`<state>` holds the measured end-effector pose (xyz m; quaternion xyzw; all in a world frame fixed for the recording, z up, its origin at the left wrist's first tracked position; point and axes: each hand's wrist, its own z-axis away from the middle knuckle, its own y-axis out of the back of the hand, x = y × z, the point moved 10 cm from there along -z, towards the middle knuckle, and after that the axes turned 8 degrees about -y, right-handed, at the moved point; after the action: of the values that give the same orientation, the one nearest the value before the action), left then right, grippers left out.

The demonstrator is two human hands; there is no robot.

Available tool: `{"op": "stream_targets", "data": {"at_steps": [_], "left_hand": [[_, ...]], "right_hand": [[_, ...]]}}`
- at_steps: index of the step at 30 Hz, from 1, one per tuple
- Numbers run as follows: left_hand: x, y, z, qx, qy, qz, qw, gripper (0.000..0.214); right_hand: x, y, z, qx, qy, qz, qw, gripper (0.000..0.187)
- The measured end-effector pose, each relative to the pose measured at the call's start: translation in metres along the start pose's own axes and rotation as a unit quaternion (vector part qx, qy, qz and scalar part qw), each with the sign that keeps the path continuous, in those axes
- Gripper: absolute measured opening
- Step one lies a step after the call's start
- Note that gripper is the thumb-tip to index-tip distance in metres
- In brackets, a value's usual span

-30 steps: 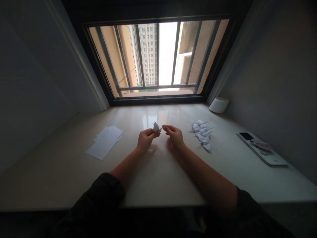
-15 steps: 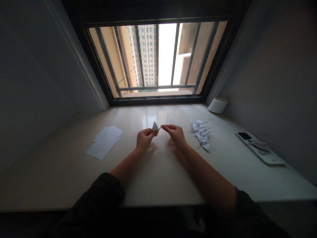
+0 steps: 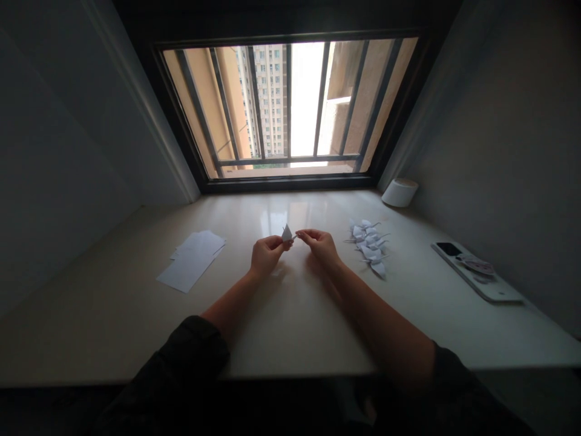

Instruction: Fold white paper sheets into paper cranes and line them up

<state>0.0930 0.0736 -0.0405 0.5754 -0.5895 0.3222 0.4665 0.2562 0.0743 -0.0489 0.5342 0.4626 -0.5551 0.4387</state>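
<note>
A small white paper crane [image 3: 287, 233] is held up between my two hands, above the white sill. My left hand [image 3: 267, 254] is closed, pinching its body between thumb and fingers. With thumb and forefinger my right hand [image 3: 320, 243] grips the thin folded point on the crane's right side. The fingertips partly cover the lower part of the paper. To the right of my right hand lies a cluster of several finished-looking paper cranes [image 3: 370, 241], packed close together on the sill.
White paper sheets [image 3: 193, 261] lie overlapping at the left. On the right a phone [image 3: 476, 272] rests near the wall, with a white cylindrical object [image 3: 399, 192] in the far right corner. Behind the sill [image 3: 290, 339] stands a barred window [image 3: 290, 109].
The crane and my left hand have shifted slightly to the right, closer to my right fingertips. My right hand keeps its pinch, almost in place.
</note>
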Motion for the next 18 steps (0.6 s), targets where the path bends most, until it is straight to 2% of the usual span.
{"op": "stream_targets", "data": {"at_steps": [9, 14, 18], "left_hand": [[-0.0059, -0.0085, 0.0007, -0.015, 0.055, 0.097, 0.994, 0.033], [-0.0093, -0.0056, 0.0007, 0.011, 0.078, 0.127, 0.989, 0.034], [-0.0106, -0.0025, -0.0001, 0.024, 0.076, 0.132, 0.988, 0.034]], "right_hand": [[-0.0073, 0.0031, 0.0016, 0.027, 0.032, 0.061, 0.997, 0.03], [-0.0059, 0.0007, 0.004, -0.008, -0.01, 0.006, 1.0, 0.036], [-0.0047, 0.0047, 0.0048, 0.0, -0.03, -0.018, 0.999, 0.04]]}}
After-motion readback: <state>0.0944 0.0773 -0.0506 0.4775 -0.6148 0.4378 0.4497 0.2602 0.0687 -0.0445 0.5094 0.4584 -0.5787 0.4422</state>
